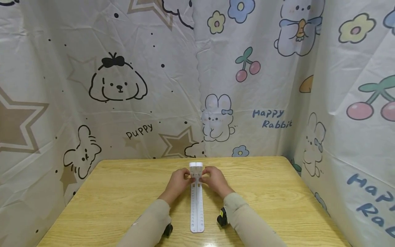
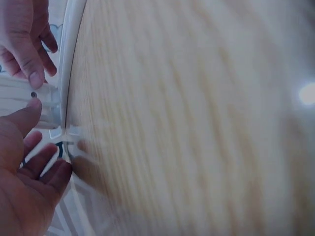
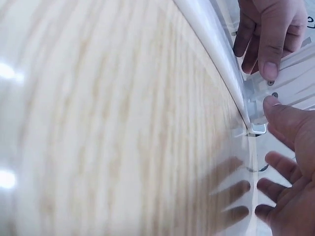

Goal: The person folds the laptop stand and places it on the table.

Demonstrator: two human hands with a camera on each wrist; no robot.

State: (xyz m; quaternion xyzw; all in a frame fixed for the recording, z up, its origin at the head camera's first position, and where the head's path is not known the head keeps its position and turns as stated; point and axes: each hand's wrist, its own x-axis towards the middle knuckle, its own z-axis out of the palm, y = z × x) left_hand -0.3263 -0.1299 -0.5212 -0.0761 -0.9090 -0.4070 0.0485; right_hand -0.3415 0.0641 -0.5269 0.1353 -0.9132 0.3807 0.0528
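Note:
A long white slotted plastic stand (image 1: 197, 209), narrow and split down its middle, lies lengthwise on the table. At its far end a short white block (image 1: 195, 168) stands up. My left hand (image 1: 178, 181) pinches the left side of that end, and my right hand (image 1: 215, 181) pinches the right side. In the left wrist view, both thumbs press on the white piece (image 2: 48, 105) close to a small round hole. Two small dark screw holes show beside the thumbs on the stand (image 3: 295, 81) in the right wrist view. The remaining fingers spread loosely below.
A wood-grain table (image 1: 129, 192) fills the lower head view. A patterned curtain (image 1: 172, 85) hangs behind it and along both sides. Black wrist devices (image 1: 222, 218) are strapped under the sleeves.

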